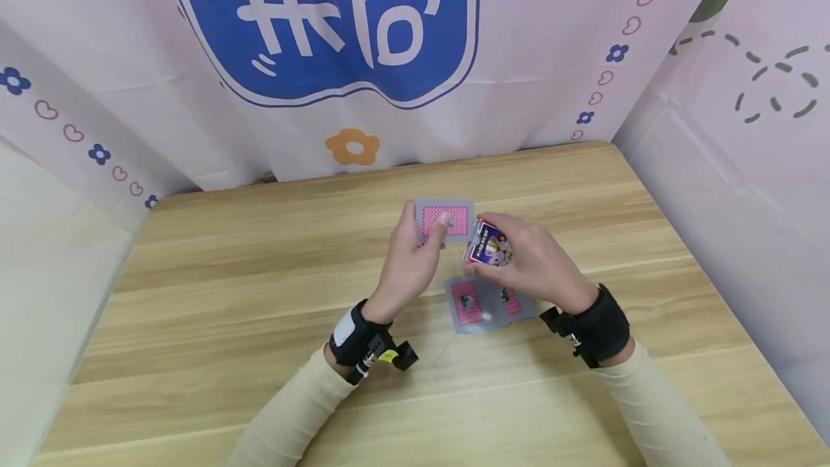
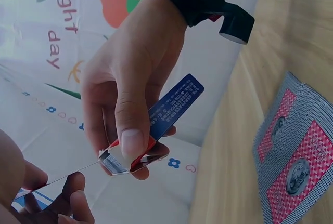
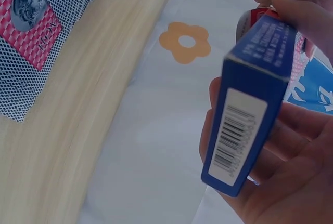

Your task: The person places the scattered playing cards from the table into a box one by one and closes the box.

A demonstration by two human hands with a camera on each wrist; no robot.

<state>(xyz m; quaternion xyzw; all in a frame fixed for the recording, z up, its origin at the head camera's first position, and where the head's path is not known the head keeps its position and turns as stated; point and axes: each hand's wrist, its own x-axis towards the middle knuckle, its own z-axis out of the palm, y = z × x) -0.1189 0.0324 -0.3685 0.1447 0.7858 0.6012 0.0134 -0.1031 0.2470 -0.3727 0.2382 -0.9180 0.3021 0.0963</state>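
My left hand (image 1: 410, 259) pinches a playing card (image 1: 428, 216) with a pink patterned back, thumb on top and fingers beneath. In the left wrist view the card appears edge-on as a thin line running toward the card box. My right hand (image 1: 543, 259) grips that small blue card box (image 1: 491, 246) between thumb and fingers, its opened end facing the card. A white barcode label (image 3: 237, 133) shows on the box's end in the right wrist view. Below the hands, pink-backed cards (image 1: 468, 303) with grey borders lie on the table, partly overlapping and close to my right hand.
The wooden table (image 1: 246, 294) reaches back to a white printed curtain (image 1: 519, 42) with a blue sign shape. A white side panel (image 1: 726, 186) stands along the right edge. Each wrist wears a black strap with a camera.
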